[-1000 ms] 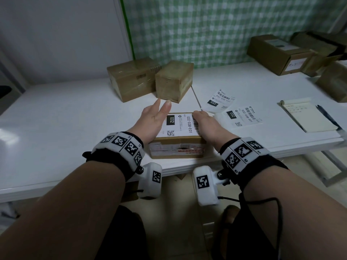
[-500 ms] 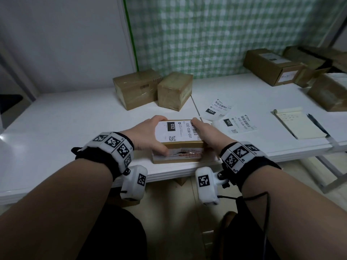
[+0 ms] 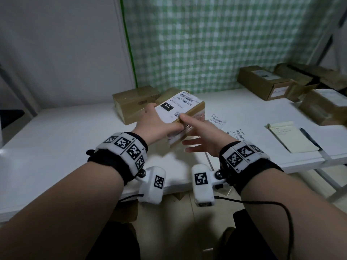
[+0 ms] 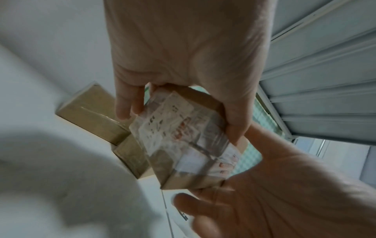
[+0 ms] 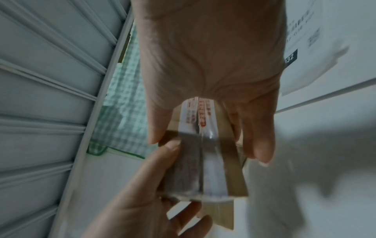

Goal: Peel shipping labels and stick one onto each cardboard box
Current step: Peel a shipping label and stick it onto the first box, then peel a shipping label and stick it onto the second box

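Note:
A small cardboard box [image 3: 194,113] with a white "032" shipping label [image 3: 178,106] stuck on its top is up off the white table [image 3: 65,139], tilted. My left hand [image 3: 159,126] grips its near left end, thumb on one side and fingers on the other, as the left wrist view shows on the box [image 4: 183,136]. My right hand [image 3: 202,136] lies against its right end and underside with straight, spread fingers. Two loose labels [image 3: 217,120] lie on the table just right of the box.
Two plain cardboard boxes [image 3: 133,104] stand side by side behind the held box. More boxes [image 3: 262,81], some with labels, crowd the table's far right. A notepad [image 3: 293,136] and a pen [image 3: 309,137] lie near the right front edge.
The labelled box lay flat near the table's front edge with both hands on it. Both hands took hold of it and lifted it up and away from me, tilting it.

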A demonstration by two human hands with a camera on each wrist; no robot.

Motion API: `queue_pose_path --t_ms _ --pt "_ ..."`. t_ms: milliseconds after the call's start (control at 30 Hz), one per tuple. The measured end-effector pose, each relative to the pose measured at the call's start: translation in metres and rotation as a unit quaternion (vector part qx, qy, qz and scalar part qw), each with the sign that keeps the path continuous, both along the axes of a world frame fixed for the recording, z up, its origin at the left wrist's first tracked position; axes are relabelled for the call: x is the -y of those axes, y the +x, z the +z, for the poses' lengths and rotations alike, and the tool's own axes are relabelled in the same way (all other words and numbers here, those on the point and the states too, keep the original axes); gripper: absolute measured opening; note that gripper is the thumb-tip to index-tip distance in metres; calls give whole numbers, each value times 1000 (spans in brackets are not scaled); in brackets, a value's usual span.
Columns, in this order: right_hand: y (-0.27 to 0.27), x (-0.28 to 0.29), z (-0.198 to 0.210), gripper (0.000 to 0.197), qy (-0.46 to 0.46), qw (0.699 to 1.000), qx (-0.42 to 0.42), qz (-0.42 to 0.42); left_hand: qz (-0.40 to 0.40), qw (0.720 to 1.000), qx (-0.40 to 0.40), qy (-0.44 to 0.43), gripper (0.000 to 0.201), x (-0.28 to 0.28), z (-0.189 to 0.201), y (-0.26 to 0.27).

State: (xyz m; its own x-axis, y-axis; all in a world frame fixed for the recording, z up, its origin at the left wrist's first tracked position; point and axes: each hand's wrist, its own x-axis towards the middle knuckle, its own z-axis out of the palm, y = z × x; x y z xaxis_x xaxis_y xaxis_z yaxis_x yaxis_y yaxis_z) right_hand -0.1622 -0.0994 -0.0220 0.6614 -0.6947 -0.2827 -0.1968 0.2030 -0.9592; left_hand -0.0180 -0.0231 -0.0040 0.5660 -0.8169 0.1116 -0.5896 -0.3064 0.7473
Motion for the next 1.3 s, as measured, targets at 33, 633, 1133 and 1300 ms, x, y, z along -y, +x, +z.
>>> queue_pose_path --t_ms 33,633,1133,1300 --pt "3 5 1 47 4 1000 6 3 -12 1000 3 8 113 7 0 1" --pt "60 222 -31 42 -30 965 4 -259 2 988 74 133 95 163 -32 76" --pt "61 223 -36 28 -183 935 -150 -264 61 987 73 132 95 140 -31 71" --pt "32 198 -49 28 -266 858 -398 -185 53 981 62 174 94 118 -27 59"
